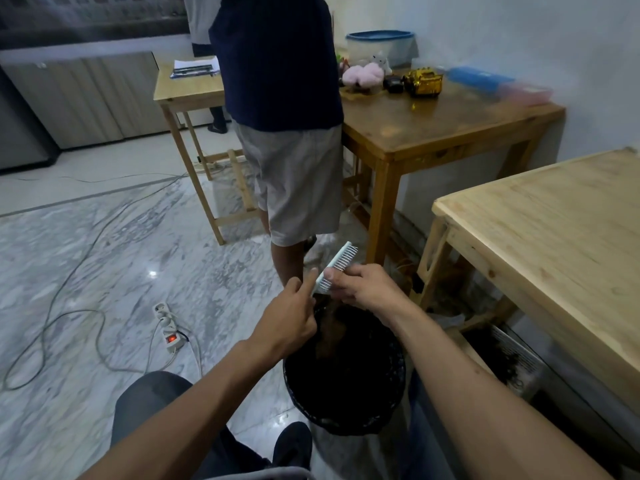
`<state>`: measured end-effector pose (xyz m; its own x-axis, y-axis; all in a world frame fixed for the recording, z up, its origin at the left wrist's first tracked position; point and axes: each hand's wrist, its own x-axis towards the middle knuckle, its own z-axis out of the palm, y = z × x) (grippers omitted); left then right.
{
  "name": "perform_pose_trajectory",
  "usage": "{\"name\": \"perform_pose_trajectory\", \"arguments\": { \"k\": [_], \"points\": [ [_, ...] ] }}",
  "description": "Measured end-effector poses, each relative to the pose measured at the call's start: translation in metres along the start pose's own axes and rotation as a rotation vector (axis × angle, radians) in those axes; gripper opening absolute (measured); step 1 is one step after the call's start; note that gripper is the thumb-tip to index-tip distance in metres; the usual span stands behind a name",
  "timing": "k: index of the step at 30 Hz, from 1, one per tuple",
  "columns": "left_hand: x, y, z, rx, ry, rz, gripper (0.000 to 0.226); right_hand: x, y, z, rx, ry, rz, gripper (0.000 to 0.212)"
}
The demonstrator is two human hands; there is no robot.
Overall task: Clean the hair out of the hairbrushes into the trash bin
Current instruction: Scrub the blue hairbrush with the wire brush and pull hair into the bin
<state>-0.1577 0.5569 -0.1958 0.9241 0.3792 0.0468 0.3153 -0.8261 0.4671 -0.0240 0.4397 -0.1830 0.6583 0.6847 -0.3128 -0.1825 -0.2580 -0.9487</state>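
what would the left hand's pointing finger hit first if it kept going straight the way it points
Probably the pale blue plastic hairbrush in the right hand: the left hand points its index finger at the brush's back edge, nearly touching, though depth is unclear.

Pale mint hairbrush point(335, 268); black mesh trash bin point(346, 386); grey-veined white marble floor point(104, 265).

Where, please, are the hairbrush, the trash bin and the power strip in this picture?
hairbrush point(336, 266): head view, on the pale back of the brush head.
trash bin point(394, 382): head view, on the black mesh wall at its right side.
power strip point(168, 328): head view, on its white body.
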Motion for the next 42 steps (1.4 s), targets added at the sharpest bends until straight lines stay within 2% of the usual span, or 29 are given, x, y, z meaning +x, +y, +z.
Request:
{"name": "perform_pose_trajectory", "arguments": {
  "k": [5, 9, 12, 16, 20, 23, 26, 30, 32, 35, 37, 39, 42],
  "points": [
    [-0.006, -0.001, 0.006, 0.192, -0.037, -0.035, 0.077, 0.01, 0.002, 0.008, 0.041, 0.103, 0.163, 0.019],
    [-0.005, -0.003, 0.008, 0.208, -0.049, -0.047, 0.078, 0.012, 0.005, 0.006, -0.049, 0.134, 0.137, 0.018],
    [0.001, -0.013, 0.005, 0.177, 0.0, -0.098, 0.07, 0.01, 0.008, -0.003, -0.225, 0.182, 0.095, 0.012],
    [0.005, -0.023, -0.002, 0.064, 0.035, -0.118, 0.057, 0.006, 0.019, -0.01, -0.26, 0.162, 0.092, 0.007],
    [0.004, -0.019, -0.003, -0.05, 0.051, -0.074, 0.052, 0.005, 0.025, -0.008, -0.454, 0.003, 0.139, 0.042],
    [0.004, -0.015, -0.004, -0.116, 0.038, -0.057, 0.043, 0.011, 0.025, -0.004, -0.303, 0.027, 0.166, 0.054],
    [0.004, -0.012, -0.003, -0.184, 0.016, -0.055, 0.044, 0.014, 0.022, -0.001, -0.041, 0.014, 0.157, 0.038],
    [0.004, -0.009, 0.0, -0.226, -0.017, -0.077, 0.045, 0.016, 0.015, 0.0, 0.073, 0.063, 0.104, 0.016],
    [0.004, -0.008, 0.001, -0.187, -0.018, -0.078, 0.046, 0.016, 0.016, 0.002, -0.022, 0.112, 0.097, 0.018],
    [0.005, -0.004, 0.006, -0.051, -0.073, -0.095, 0.043, 0.013, 0.017, 0.004, -0.422, 0.216, 0.079, 0.028],
    [0.008, -0.003, 0.009, 0.027, -0.083, -0.175, 0.037, 0.009, 0.014, 0.003, -0.569, 0.234, 0.105, 0.026],
    [0.011, -0.008, 0.007, 0.044, -0.069, -0.278, 0.035, 0.008, 0.015, -0.001, -0.547, 0.209, 0.14, 0.023],
    [0.008, -0.017, 0.002, 0.039, -0.063, -0.281, 0.033, 0.009, 0.017, -0.008, -0.374, 0.181, 0.157, 0.018]
  ]
}}
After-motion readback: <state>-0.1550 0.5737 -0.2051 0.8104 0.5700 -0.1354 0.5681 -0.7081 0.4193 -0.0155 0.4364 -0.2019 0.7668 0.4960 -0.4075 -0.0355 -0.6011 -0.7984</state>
